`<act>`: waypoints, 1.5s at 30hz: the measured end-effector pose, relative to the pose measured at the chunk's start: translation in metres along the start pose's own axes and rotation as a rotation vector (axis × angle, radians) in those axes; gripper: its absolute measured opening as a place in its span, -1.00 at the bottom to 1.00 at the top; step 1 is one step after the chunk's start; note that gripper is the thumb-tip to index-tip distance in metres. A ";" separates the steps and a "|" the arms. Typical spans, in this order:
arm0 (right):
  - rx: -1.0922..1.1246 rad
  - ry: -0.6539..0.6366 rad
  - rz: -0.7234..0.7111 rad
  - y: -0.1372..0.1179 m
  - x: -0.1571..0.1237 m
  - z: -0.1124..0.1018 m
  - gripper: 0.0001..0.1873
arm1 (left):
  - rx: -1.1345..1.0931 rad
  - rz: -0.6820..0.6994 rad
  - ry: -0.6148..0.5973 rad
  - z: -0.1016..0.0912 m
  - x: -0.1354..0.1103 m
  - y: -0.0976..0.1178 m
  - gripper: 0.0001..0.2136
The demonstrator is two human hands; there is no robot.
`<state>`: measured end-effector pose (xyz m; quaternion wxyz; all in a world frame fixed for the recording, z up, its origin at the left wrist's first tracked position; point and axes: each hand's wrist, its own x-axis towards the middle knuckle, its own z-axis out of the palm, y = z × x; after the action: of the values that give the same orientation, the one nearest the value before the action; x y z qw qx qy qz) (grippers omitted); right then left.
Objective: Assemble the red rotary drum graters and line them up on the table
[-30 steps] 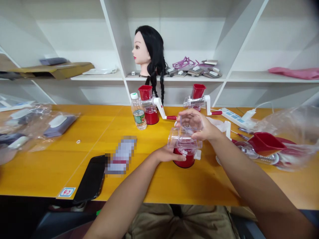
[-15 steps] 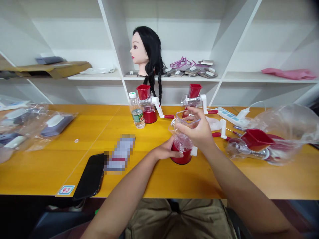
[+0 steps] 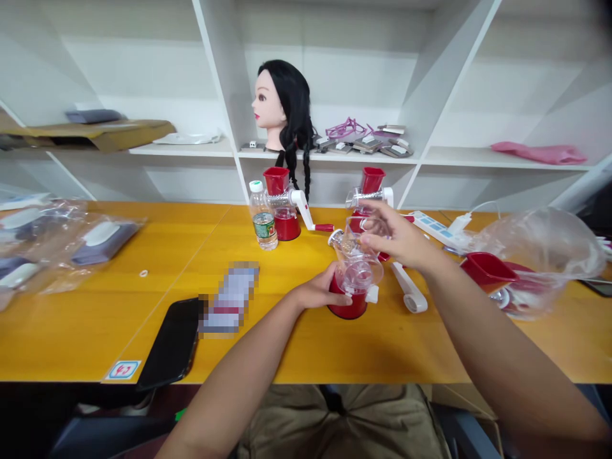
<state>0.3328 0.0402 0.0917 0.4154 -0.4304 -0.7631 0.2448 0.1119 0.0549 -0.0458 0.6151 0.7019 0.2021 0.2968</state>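
My left hand [image 3: 321, 290] is wrapped round the red base [image 3: 348, 307] of a rotary grater, which stands on the table. Above the base, my right hand [image 3: 394, 234] grips a clear plastic grater housing [image 3: 356, 245], its thumb and fingers round the upper part. The housing is tilted, and its round opening [image 3: 361, 274] lies over the top of the base; whether the two are joined I cannot tell. Just right of the base lies a white crank handle [image 3: 412, 293] with a red grip, partly below my right hand.
Two assembled graters [image 3: 287, 223] [image 3: 371, 182] stand at the back, beside a water bottle [image 3: 264, 226]. A red hopper [image 3: 488, 271] and plastic bag [image 3: 545, 245] lie right, near a power strip [image 3: 437, 231]. Left are a black phone [image 3: 169, 341] and bagged items [image 3: 105, 242]. A mannequin head [image 3: 282, 105] sits on the shelf.
My right hand has shifted slightly right, turning and lowering the clear housing over the base. The loose crank handle has moved left and toward me. My left hand stays on the base.
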 end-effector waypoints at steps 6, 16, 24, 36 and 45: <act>0.175 0.003 -0.016 -0.003 0.006 0.012 -0.43 | 0.024 0.007 0.001 0.001 0.000 -0.001 -0.11; 0.055 0.385 0.138 -0.006 -0.009 0.041 -0.29 | 0.010 0.088 -0.002 0.005 -0.001 0.001 -0.09; 0.056 0.465 0.154 -0.009 -0.012 0.050 -0.32 | 0.051 0.101 0.030 0.003 -0.002 0.009 -0.03; 0.380 -0.049 -0.097 0.028 -0.025 0.014 -0.23 | -0.007 0.043 0.040 -0.004 -0.002 0.007 0.08; 0.100 0.121 0.121 -0.020 -0.070 0.019 -0.20 | -0.175 0.011 -0.087 -0.018 -0.010 0.017 -0.01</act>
<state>0.3272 -0.0308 0.0663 0.4660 -0.4685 -0.6961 0.2807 0.0907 0.0590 -0.0298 0.6808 0.6586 0.1449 0.2860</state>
